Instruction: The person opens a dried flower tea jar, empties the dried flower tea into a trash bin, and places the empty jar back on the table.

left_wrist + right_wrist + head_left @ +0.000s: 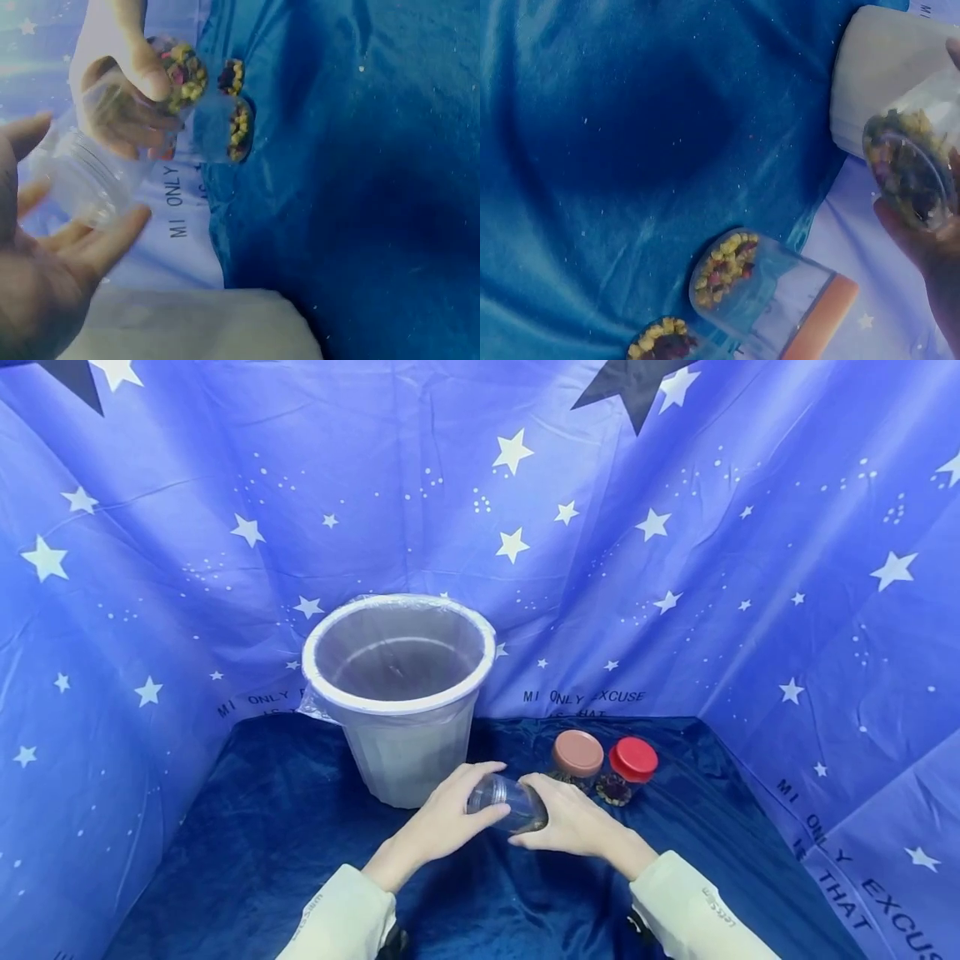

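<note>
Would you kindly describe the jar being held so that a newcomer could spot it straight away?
Start at the big white bucket on the dark blue cloth. Just in front of it, the left hand and right hand hold a clear jar tilted on its side. Unlike the brown-lidded jar and red-lidded jar standing upright to its right, it has no lid.

Left arm: it comes in from the lower left, in a cream sleeve, the forearm pointing forward and a little to the right.
Left hand [448, 816]: the fingers are curved loosely around the mouth end of a clear jar [507, 802]; the thumb is on top, the fingertips below it.
Right arm: it comes in from the lower right, in the same cream sleeve, angled toward the left.
Right hand [572, 817]: the palm faces down, the fingers are wrapped around the base end of the jar.
Both hands: they are very near, the fingertips almost meeting.
</note>
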